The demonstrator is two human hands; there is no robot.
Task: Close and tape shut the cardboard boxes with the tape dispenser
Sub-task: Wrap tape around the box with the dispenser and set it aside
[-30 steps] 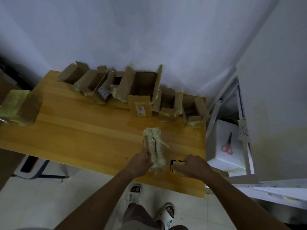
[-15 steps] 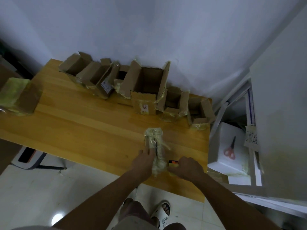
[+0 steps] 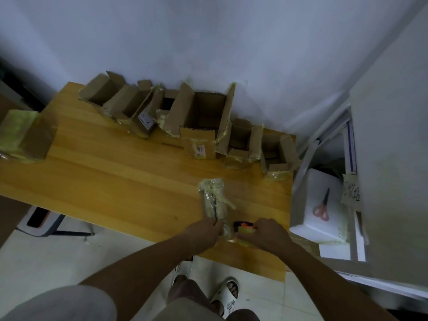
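Observation:
A small narrow box (image 3: 214, 202) wrapped in yellowish tape lies on the wooden table (image 3: 115, 181) near its front edge. My left hand (image 3: 203, 230) holds the box's near end with curled fingers. My right hand (image 3: 266, 232) grips the tape dispenser (image 3: 243, 228), an orange and dark thing with a yellow roll, right beside the box's near end. Several open cardboard boxes (image 3: 203, 114) stand in a row along the wall at the back of the table.
A taped closed box (image 3: 25, 135) sits at the table's left end. To the right of the table, red-handled scissors (image 3: 322, 208) lie on a white foam box (image 3: 319, 205). A white cabinet stands at the right. My sandalled feet are on the tiled floor.
My right hand with the dispenser has moved left, up against the box's near end. My left hand has slid down to the box's near end. The camera has tilted.

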